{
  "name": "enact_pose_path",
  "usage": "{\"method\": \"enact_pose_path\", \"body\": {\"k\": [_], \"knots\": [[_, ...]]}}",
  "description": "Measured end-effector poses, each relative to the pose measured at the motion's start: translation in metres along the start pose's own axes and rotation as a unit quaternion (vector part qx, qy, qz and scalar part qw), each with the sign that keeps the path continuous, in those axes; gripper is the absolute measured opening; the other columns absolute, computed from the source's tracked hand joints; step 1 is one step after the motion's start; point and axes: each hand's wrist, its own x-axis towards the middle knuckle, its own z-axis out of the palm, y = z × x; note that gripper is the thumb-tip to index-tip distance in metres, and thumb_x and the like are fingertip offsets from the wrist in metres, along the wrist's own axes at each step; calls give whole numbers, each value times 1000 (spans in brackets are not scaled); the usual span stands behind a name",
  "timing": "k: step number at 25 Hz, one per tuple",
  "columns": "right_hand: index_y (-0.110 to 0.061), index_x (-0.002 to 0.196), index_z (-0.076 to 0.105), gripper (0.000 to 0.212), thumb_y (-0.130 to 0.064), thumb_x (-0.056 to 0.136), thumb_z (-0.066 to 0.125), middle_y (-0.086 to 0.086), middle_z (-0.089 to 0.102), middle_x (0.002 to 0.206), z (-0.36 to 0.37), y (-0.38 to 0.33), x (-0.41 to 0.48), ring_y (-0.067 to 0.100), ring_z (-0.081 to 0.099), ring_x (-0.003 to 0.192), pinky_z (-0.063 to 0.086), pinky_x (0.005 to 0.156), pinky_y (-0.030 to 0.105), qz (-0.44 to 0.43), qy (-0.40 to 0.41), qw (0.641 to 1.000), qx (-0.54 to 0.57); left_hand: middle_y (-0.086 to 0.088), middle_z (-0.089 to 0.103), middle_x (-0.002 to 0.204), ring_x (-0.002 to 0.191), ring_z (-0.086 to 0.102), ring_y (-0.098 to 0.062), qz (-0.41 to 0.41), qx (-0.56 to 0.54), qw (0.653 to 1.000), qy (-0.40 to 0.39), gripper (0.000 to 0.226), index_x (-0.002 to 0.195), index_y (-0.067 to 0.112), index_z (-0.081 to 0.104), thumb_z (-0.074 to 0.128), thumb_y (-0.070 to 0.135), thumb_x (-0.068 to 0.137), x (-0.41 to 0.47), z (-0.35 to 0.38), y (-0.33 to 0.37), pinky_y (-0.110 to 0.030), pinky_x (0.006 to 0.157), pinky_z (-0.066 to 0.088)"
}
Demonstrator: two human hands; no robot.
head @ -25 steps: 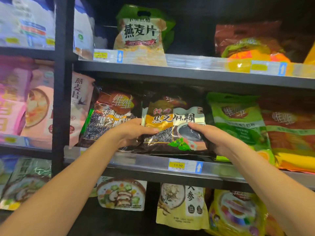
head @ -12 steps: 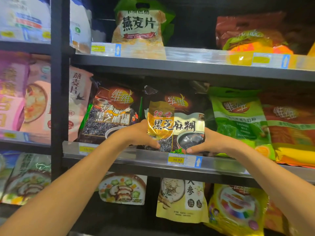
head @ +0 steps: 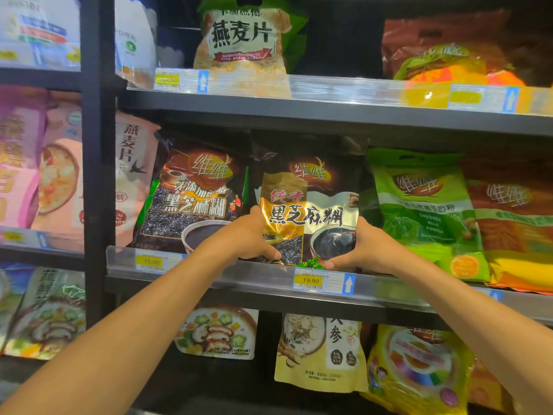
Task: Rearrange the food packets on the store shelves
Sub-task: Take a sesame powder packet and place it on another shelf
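— Where is the packet they're handling?

— On the middle shelf (head: 269, 272), standing upright at its front edge; it's the black-and-gold sesame packet (head: 308, 218), its lower end just behind the clear price rail, right above a yellow price tag (head: 309, 280) reading 19.90.

— And the hands?

— The left hand (head: 254, 235) grips the packet's left edge, thumb curled across the front near the bottom corner, the other fingers hidden behind; the right hand (head: 363, 245) clasps the right edge the same way, thumb lying low along the front by the green leaf print; both are closed on it, one at each side.

— What sits around it?

— Just to its left a dark sesame packet (head: 194, 202) with a bowl printed on it, leaning slightly; the left wrist crosses in front of that bowl; to the right a green soybean milk packet (head: 425, 211), and past it an orange-red packet (head: 514, 223); directly behind the held one stands another dark packet of the same brand, its top showing above.

— Other shelves?

— On the upper shelf (head: 329, 109) an oat packet (head: 245, 40) with a green top stands left of centre; below, a cream ginseng packet (head: 323, 351) hangs under the rail, beside a mushroom-and-okra packet (head: 218, 333); whether those touch I cannot tell.
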Motion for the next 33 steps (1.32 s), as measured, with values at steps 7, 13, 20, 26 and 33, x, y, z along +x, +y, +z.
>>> {"method": "enact_pose_path", "body": {"k": [7, 13, 20, 26, 33], "knots": [[-17, 109, 57, 105, -81, 33, 89, -1, 70, 99, -6, -7, 13, 21, 70, 84, 63, 71, 43, 43, 3, 995, -85, -20, 53, 143, 126, 58, -37, -23, 33, 999, 11, 101, 156, 2, 16, 82, 37, 87, 11, 3, 15, -37, 84, 48], [-20, 112, 59, 117, -95, 24, 77, -4, 71, 99, -6, -10, 12, 20, 71, 87, 64, 76, 44, 72, 4, 991, -108, -20, 53, 144, 127, 57, -37, -27, 27, 999, 17, 97, 153, 2, 22, 83, 36, 85, 11, 4, 15, -41, 92, 52], [-16, 122, 48, 103, -74, 48, 90, -2, 67, 108, -11, -15, -9, 14, 72, 84, 59, 54, 28, 86, -17, 994, -64, -17, 42, 158, 136, 51, -36, -16, -4, 1000, 0, 109, 161, 2, 10, 81, 40, 87, -5, -6, 10, -43, 101, 49], [-18, 122, 47, 77, -48, 68, 94, 5, 72, 104, -17, -12, -17, 21, 76, 85, 67, 65, 37, 84, -23, 996, 5, 0, 64, 111, 99, 63, -20, 11, -34, 999, 32, 57, 127, 17, 50, 80, 43, 86, -17, -11, -4, -40, 86, 55], [-21, 123, 59, 57, -58, 83, 77, -7, 68, 103, -17, -15, -30, 16, 67, 90, 56, 69, 34, 66, 43, 994, -81, -5, 60, 134, 107, 54, -18, 35, -56, 996, 58, 58, 146, 18, 46, 67, 40, 98, -45, -13, -2, -32, 87, 43]]}}
